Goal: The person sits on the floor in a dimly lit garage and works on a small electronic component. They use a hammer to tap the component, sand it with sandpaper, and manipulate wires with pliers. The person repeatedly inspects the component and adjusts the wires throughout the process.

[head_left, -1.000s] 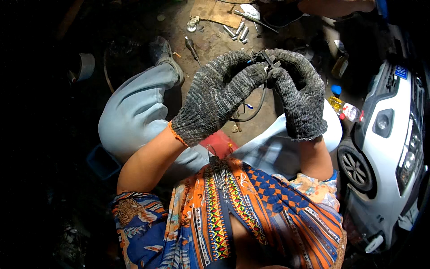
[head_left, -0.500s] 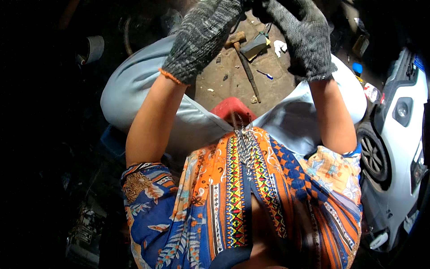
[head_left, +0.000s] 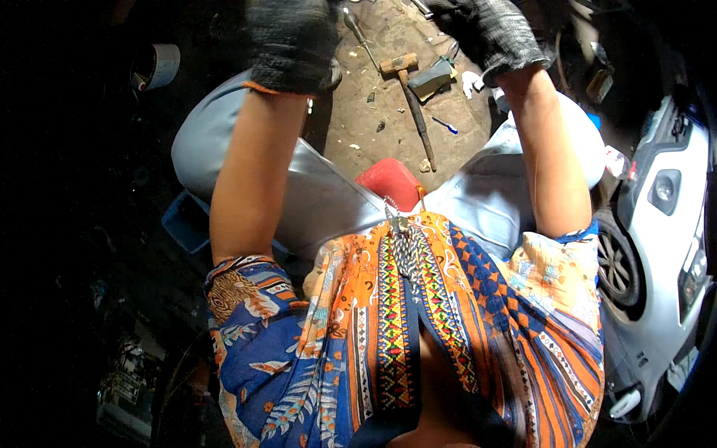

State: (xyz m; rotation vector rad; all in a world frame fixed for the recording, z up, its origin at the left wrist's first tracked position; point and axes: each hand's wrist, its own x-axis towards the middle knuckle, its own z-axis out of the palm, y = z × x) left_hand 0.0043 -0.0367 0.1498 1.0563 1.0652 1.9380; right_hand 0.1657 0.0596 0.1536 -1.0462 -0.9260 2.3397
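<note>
Both hands wear dark grey knit gloves and reach to the top edge. My left hand [head_left: 290, 45] is blurred, its fingers lost in shadow and past the edge. My right hand [head_left: 493, 36] is bent inward at upper right, with its fingertips dark. A shiny metal rod [head_left: 422, 7] shows beside those fingertips; whether they grip it is unclear. On the ground between the hands lie a hammer [head_left: 413, 108] with a wooden-looking head, a dark grey wedge-shaped piece [head_left: 432, 79], and a slim tool with a dark bulbous end [head_left: 358, 33].
A blue pen-like stick [head_left: 445, 125] and a crumpled white scrap [head_left: 472, 84] lie near the hammer. Something red [head_left: 390, 184] sits between my knees. A white toy-like car [head_left: 657, 246] fills the right side. A pale cylindrical container [head_left: 164, 65] stands at upper left.
My hands, close together at the top before, have moved apart, the left one leftward and up. The slim tool and the metal rod have come into sight between them.
</note>
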